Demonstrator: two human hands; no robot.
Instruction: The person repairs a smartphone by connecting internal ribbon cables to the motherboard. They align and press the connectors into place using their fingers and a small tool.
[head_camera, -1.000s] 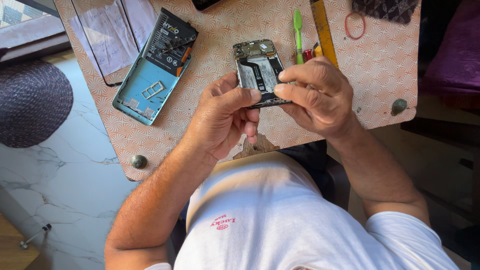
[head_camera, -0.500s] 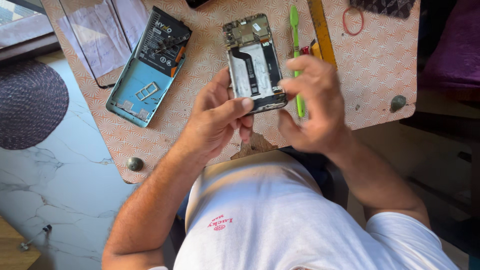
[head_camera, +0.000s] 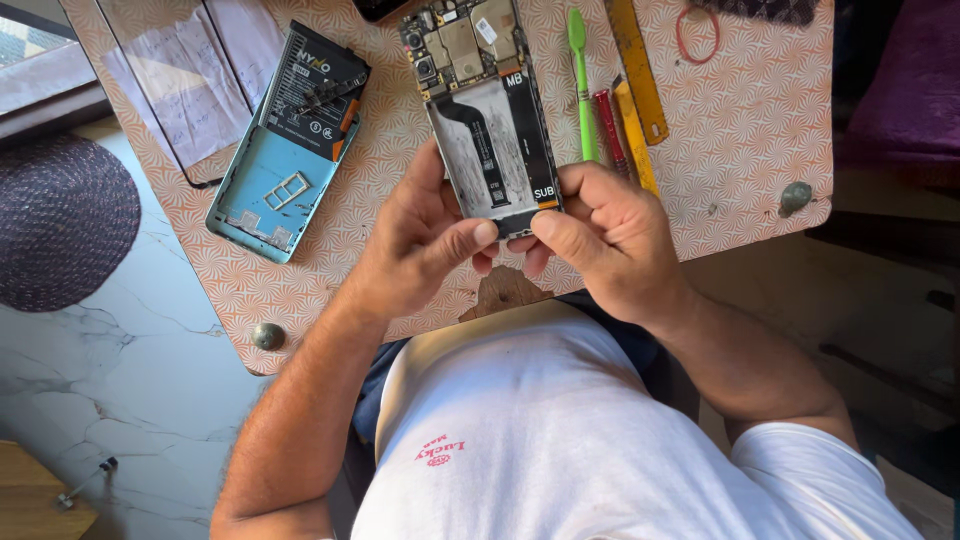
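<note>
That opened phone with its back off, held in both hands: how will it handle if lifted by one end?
The opened phone is probably stiff, since its flat frame keeps straight. Likely fragile: bare boards and a ribbon cable show. Both hands, left hand and right hand, pinch only its lower edge, so it may slip.

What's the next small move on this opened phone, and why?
Probably pick up the green pry tool: both hands pinch the opened phone's bottom edge, its flex cable is exposed, and neither holds a tool.

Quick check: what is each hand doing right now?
Left hand: closed on the lower left edge of the opened phone.
Right hand: closed on the phone's lower right corner.
</note>
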